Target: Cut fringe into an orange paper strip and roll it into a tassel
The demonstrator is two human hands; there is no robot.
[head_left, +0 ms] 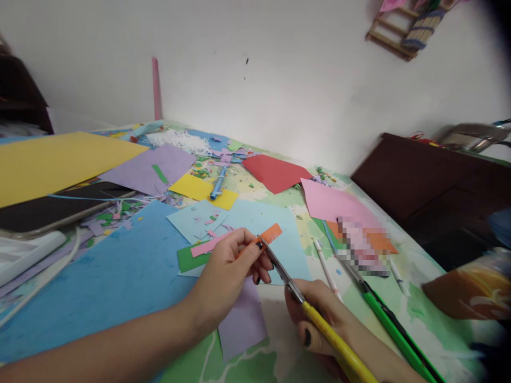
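Pinched between the thumb and fingers of my left hand (235,258) is a small orange paper strip (273,233) with short marks or slits on it. My right hand (319,303) grips scissors (333,335) with long yellow handles; their metal blades reach up to the strip at my left fingertips. Whether the blades are parted I cannot tell. Below my hands lie light blue paper (293,255), a green strip (189,260) and a pink strip (203,248). A lilac sheet (243,324) lies partly under my left hand.
A green-handled cutter (393,324) lies at right, near a white pen (325,266) and pink paper (335,199). Red paper (275,173), a blue paper roll (218,183) and scraps spread behind. At left are a phone (67,205), blue sheet (107,282) and yellow sheet (59,165).
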